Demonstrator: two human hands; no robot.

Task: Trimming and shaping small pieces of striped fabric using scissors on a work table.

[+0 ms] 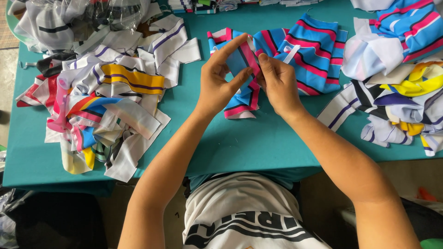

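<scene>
Both hands' fingers (243, 76) around a blue-and-pink striped cloth piece (243, 99)

Both bare forearms reach up from the person's torso and converge over the teal surface (258, 143), elbows spread wide and wrists drawn close together above its middle. The left hand (220, 80) is raised off the surface with its index finger stretched out straight, pointing up and to the right, while its thumb presses in from below in a pinch. The right hand (278, 83) sits just beside it, knuckles up, fingers curled inward, thumb and forefinger pinched tight. The fingertips of the two hands nearly meet. Both wrists are slightly bent, palms turned toward each other.
</scene>
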